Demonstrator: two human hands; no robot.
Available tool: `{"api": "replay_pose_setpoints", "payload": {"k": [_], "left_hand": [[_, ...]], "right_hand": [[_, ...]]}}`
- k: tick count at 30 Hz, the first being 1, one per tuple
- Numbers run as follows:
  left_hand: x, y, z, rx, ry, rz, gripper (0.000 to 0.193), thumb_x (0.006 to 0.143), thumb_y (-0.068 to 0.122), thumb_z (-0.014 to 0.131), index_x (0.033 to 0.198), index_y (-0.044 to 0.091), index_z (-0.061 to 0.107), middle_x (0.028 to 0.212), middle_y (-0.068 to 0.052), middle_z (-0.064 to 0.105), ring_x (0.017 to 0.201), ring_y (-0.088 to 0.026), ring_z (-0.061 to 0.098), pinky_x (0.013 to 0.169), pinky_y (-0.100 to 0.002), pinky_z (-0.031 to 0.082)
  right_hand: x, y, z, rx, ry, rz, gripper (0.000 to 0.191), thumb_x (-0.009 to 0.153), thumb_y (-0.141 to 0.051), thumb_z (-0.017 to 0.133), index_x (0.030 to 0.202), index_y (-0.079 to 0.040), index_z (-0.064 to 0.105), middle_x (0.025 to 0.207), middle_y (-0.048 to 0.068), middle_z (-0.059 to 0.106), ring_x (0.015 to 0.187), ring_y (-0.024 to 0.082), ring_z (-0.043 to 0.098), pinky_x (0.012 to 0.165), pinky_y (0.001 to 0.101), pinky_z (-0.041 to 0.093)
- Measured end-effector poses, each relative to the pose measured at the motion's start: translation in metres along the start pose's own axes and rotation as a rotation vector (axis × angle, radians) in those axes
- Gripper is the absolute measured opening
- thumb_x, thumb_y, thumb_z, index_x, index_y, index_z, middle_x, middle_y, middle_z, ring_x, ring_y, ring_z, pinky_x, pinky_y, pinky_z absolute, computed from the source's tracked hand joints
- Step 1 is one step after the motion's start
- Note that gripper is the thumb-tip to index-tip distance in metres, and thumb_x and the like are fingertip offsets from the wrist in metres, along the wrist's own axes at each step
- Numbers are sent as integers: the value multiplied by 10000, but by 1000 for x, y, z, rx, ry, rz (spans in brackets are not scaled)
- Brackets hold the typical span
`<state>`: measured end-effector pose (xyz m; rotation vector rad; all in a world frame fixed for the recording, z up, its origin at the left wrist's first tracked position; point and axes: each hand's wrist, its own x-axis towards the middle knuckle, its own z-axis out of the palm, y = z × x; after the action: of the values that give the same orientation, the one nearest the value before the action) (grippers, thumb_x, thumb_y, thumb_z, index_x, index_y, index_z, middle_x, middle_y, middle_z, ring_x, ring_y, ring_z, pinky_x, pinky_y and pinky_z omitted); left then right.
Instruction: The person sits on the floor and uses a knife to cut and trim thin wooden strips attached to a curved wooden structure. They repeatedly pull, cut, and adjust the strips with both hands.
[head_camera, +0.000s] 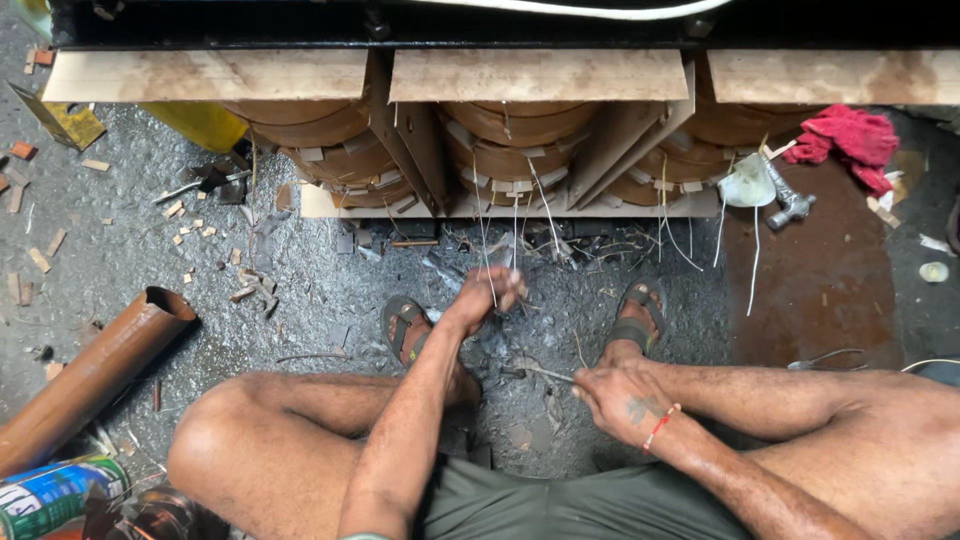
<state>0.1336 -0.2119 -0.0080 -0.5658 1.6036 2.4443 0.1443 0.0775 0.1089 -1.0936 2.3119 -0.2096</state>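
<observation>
I squat on a dark littered floor facing a large coil assembly (520, 140) with brown paper-wrapped windings and wooden boards. My left hand (487, 293) is closed around a bunch of thin pale strings (517, 215) that hang down from the middle winding. My right hand (622, 400), with a red thread at the wrist, grips a small thin metal tool (540, 372) pointing left, low between my sandalled feet.
A rusty brown pipe (95, 375) lies at the left, a printed can (55, 495) at the bottom left. A hammer (790, 205), a red cloth (850, 140) and a pale cup-like piece (748, 185) lie at the right. Wood chips are scattered at the left.
</observation>
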Motion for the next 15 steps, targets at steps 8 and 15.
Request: {"api": "replay_pose_setpoints", "payload": {"k": [8,15], "left_hand": [[9,-16,5,-82,237,-254,352,1015,325,524,1236,65,610,1086,-113,732,881,-168,701,699,-329,580],[47,9,43,-733,98,-21,259,1041,150,496,1256,32,577,863,-26,635,693,-155,585,665,-341,547]], "right_hand": [[15,4,-4,15,77,-57,201,951,-322,576,1008,-138,633,889,121,733,816,384,720,693,524,571],[16,15,6,8,106,-18,232,948,-356,576,1042,-155,644,894,124,730,823,381,719,715,527,573]]}}
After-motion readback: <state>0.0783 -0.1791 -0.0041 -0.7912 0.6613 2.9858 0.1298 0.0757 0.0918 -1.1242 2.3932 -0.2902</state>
